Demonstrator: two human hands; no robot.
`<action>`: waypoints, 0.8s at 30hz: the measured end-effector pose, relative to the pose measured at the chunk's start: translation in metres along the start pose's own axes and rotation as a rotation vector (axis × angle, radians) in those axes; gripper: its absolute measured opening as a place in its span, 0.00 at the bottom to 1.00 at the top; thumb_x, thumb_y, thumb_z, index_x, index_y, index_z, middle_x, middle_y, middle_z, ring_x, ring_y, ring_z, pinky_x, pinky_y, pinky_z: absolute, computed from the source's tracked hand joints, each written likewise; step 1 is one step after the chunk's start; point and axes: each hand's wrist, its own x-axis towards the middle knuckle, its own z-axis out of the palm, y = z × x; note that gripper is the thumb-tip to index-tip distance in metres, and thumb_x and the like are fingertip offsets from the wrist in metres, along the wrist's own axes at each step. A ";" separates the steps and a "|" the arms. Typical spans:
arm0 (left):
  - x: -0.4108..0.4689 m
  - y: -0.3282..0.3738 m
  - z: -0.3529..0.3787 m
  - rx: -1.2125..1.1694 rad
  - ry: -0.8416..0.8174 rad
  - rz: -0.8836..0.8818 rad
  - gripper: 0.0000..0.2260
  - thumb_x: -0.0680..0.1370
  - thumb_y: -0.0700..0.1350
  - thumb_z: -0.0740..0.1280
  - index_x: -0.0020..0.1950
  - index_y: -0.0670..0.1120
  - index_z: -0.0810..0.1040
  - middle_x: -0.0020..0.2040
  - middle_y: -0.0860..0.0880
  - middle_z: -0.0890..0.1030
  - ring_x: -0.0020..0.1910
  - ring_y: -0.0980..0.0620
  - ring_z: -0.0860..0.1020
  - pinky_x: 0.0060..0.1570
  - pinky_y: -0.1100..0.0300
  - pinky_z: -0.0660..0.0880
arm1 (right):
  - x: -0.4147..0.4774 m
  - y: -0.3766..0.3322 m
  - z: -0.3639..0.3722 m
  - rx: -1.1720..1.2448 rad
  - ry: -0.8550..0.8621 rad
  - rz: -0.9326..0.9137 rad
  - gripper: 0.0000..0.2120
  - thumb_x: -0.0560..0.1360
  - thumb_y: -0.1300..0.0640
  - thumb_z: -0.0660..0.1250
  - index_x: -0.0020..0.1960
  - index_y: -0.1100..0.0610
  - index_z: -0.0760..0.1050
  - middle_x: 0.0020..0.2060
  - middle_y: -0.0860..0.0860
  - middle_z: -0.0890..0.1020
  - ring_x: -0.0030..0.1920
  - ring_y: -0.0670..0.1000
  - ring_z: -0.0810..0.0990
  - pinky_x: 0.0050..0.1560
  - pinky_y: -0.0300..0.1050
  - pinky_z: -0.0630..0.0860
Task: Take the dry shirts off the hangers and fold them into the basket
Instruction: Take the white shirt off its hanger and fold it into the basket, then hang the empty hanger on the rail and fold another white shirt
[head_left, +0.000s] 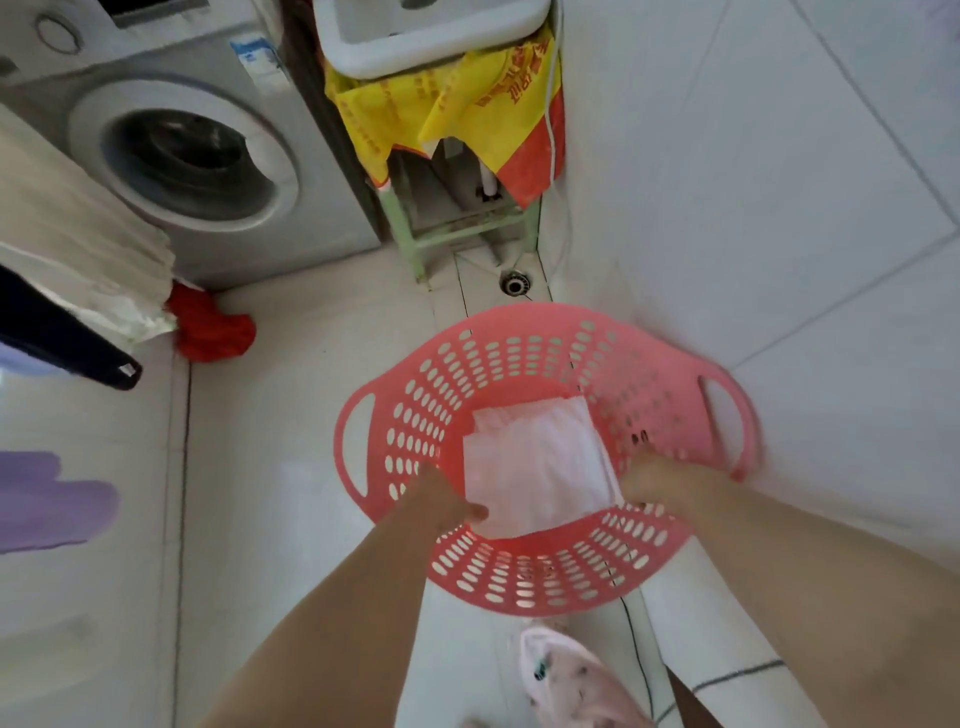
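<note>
Both hands are holding 1 folded white shirt (535, 462) inside the pink laundry basket (519, 338). The left hand (452, 499) is pinching the shirt's near corner, thumb on top. The right hand (654, 483) is gripping the opposite edge with curled, blurred fingers. The shirt is spanning between the 2 hands.

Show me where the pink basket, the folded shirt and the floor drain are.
pink basket (519, 319): head view, on its far rim.
folded shirt (535, 462): head view, middle of top layer.
floor drain (515, 284): head view, its metal centre.
</note>
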 end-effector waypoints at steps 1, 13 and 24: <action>-0.002 0.000 0.001 -0.006 -0.039 -0.001 0.38 0.72 0.45 0.75 0.74 0.40 0.59 0.69 0.43 0.71 0.65 0.44 0.73 0.57 0.53 0.74 | 0.003 0.001 0.002 -0.007 -0.022 -0.015 0.15 0.69 0.67 0.61 0.56 0.63 0.71 0.46 0.57 0.77 0.49 0.56 0.79 0.43 0.46 0.73; -0.037 -0.010 -0.028 -0.067 0.067 0.021 0.12 0.78 0.38 0.65 0.61 0.41 0.77 0.55 0.43 0.81 0.51 0.44 0.82 0.52 0.49 0.81 | -0.036 -0.056 0.008 0.158 -0.079 -0.215 0.20 0.77 0.66 0.61 0.68 0.56 0.71 0.60 0.55 0.78 0.59 0.56 0.78 0.55 0.48 0.76; -0.119 -0.079 -0.070 -0.272 0.236 -0.009 0.12 0.78 0.36 0.62 0.59 0.42 0.77 0.54 0.43 0.83 0.50 0.47 0.82 0.45 0.54 0.78 | -0.114 -0.122 0.056 0.065 -0.067 -0.456 0.17 0.75 0.67 0.62 0.63 0.62 0.74 0.60 0.58 0.78 0.54 0.54 0.78 0.55 0.48 0.77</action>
